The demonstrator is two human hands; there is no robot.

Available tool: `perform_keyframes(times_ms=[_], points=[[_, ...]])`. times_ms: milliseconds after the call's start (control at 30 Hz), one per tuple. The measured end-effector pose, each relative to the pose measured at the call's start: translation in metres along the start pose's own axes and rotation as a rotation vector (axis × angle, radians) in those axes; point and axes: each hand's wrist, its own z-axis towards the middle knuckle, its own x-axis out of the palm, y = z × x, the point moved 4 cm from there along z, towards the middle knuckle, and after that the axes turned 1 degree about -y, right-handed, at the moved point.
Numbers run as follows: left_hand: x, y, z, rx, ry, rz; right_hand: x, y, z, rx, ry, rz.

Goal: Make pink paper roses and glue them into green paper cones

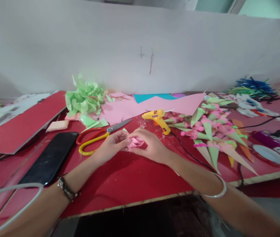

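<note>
Many paper cones [211, 138] lie finished at three o'clock from the hands. Both the left hand [111, 144] and the right hand [150, 146] pinch a pink paper curl [135, 142] at the centre of the table [130, 184]; it seems only half shaped.

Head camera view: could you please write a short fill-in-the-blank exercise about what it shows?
The left hand and right hand pinch a curled paper piece coloured ____.
The scissors on the red table have one red handle and one ____ handle.
The phone lies on the ____ side of the scissors.
Missing words: pink; yellow; left.
</note>
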Motion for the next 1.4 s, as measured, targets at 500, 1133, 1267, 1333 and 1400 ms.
perform_keyframes(times_ms=[500,1133,1267,1333,1400], points=[[0.0018,0.0047,-0.0026,-0.09,-0.082,-0.199,-0.0009,-0.0012,-0.0006,-0.009,0.011,-0.007],[0.0037,0.0038,-0.0035,-0.093,-0.06,-0.221,-0.0029,-0.0031,0.0006,0.005,-0.078,-0.018],[0.0036,0.0035,-0.0036,-0.081,-0.059,-0.19,-0.0044,-0.0014,0.0013,-0.015,-0.065,-0.014],[0.0036,0.0035,-0.0038,-0.086,-0.053,-0.19,-0.0047,-0.001,0.0014,-0.017,-0.063,-0.014],[0.0035,0.0035,-0.004,-0.092,-0.036,-0.185,-0.0047,-0.0008,0.0013,-0.013,-0.063,-0.02]])
